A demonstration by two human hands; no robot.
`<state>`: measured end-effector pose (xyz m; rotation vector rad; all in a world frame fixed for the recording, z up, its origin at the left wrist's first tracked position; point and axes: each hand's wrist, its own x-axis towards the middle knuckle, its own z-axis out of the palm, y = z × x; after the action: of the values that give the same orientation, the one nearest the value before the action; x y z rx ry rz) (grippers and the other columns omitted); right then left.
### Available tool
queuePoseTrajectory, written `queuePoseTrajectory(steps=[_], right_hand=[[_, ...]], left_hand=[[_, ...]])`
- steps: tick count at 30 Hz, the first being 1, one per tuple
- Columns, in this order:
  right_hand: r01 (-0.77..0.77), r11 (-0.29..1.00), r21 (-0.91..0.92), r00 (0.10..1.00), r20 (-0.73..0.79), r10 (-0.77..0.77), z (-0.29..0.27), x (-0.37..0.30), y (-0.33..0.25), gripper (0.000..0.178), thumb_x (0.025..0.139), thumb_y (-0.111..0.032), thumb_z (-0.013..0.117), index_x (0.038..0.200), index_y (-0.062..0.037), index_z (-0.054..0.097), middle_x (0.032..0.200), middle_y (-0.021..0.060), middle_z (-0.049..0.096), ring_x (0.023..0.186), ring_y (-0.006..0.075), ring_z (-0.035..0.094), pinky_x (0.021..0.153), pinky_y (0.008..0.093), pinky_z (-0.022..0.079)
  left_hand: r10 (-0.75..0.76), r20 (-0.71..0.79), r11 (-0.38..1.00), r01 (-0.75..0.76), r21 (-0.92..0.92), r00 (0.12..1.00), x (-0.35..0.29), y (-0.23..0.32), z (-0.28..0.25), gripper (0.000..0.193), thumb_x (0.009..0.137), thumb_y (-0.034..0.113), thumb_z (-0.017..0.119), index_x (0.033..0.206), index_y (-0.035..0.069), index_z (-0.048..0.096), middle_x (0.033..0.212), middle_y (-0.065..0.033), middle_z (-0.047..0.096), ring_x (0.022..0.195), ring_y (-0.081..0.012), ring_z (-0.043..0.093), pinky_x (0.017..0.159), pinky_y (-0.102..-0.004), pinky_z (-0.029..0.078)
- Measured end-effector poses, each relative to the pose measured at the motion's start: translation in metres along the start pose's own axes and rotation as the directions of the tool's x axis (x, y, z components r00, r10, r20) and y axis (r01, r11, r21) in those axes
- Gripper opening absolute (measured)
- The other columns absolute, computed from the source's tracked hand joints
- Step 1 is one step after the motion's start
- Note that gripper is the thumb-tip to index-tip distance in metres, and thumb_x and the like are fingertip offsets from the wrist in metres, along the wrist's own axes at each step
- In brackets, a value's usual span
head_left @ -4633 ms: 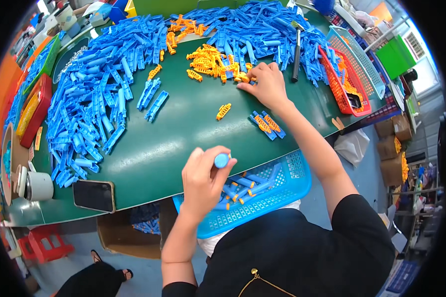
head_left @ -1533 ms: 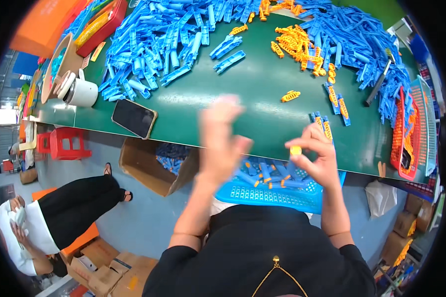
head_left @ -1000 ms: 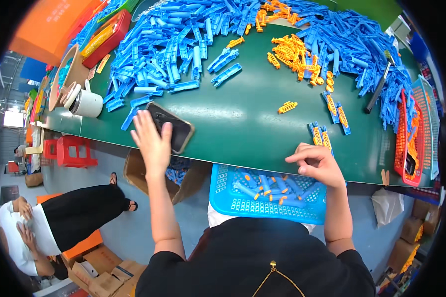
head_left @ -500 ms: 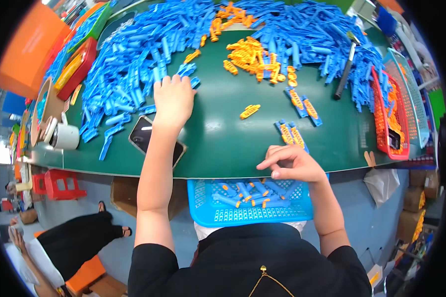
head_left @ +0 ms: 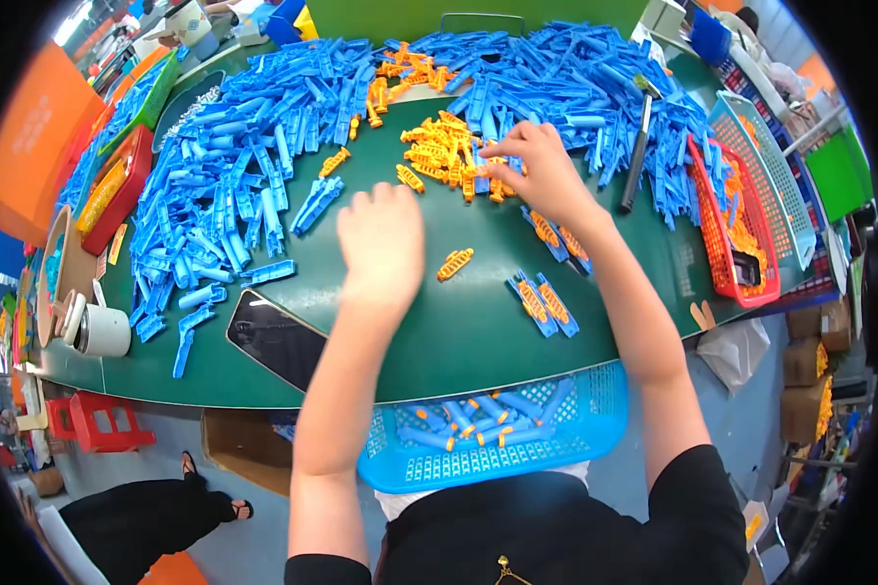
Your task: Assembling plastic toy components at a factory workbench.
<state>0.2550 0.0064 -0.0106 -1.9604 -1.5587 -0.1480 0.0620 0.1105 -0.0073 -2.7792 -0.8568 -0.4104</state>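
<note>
My left hand [head_left: 380, 239] is over the green table [head_left: 390, 341], knuckles up and fingers curled under. What it holds, if anything, is hidden. Farther right, my right hand [head_left: 546, 175] reaches to the edge of a pile of orange ribbed plastic parts [head_left: 439, 146]. Its thumb and forefinger are drawn close together, and I cannot make out what is between them. One loose orange part [head_left: 455, 263] lies between the hands. Nearer me sit two blue shells with orange inserts [head_left: 532, 302], side by side; similar ones lie partly under my right wrist.
Heaps of blue plastic shells [head_left: 224, 166] line the back and left. A black phone [head_left: 275, 336] lies near the front edge by a white mug [head_left: 102, 327]. A black-handled tool [head_left: 636, 156] and red basket [head_left: 737, 234] stand right. A blue basket [head_left: 498, 468] holds blue tubes below the edge.
My left hand has drawn back from the blue heap toward the middle. The right hand has moved from the front edge out to the orange pile. The whole view has shifted.
</note>
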Motion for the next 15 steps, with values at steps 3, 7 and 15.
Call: queuePoseTrajectory(steps=[3,7,15], right_hand=[[0.025,0.993,-0.113,0.998,-0.048,-0.031,0.008,-0.013,-0.004,0.018,0.076,-0.019,0.068,0.093,-0.0116,0.068,0.096,0.0066,0.053,0.098,0.0263,0.043,0.086,0.0363,0.037],[0.043,0.981,-0.188,0.990,-0.127,-0.068,0.016,-0.007,0.002,0.017,0.075,-0.019,0.069,0.089,-0.0101,0.067,0.096,0.0061,0.055,0.098,0.0270,0.044,0.087,0.0353,0.037],[-0.065,0.998,0.002,0.979,-0.191,0.064,-0.006,-0.005,0.013,0.018,0.074,-0.022,0.069,0.082,-0.0064,0.066,0.079,0.0079,0.064,0.078,0.0273,0.058,0.070,0.0365,0.046]], left_hand=[[0.006,-0.203,0.972,-0.054,-0.230,0.979,0.003,0.018,0.005,0.008,0.077,0.011,0.052,0.078,0.008,0.059,0.079,-0.0092,0.060,0.075,-0.0257,0.059,0.066,-0.0383,0.044],[0.010,-0.238,0.954,-0.081,-0.288,0.971,0.005,0.014,0.000,0.008,0.078,0.013,0.058,0.074,0.007,0.059,0.076,-0.0099,0.062,0.074,-0.0267,0.059,0.066,-0.0396,0.043],[0.155,-0.185,0.773,-0.235,-0.589,0.970,0.007,0.022,-0.002,0.008,0.080,0.011,0.058,0.084,0.006,0.064,0.079,-0.0091,0.063,0.075,-0.0291,0.058,0.069,-0.0399,0.043]])
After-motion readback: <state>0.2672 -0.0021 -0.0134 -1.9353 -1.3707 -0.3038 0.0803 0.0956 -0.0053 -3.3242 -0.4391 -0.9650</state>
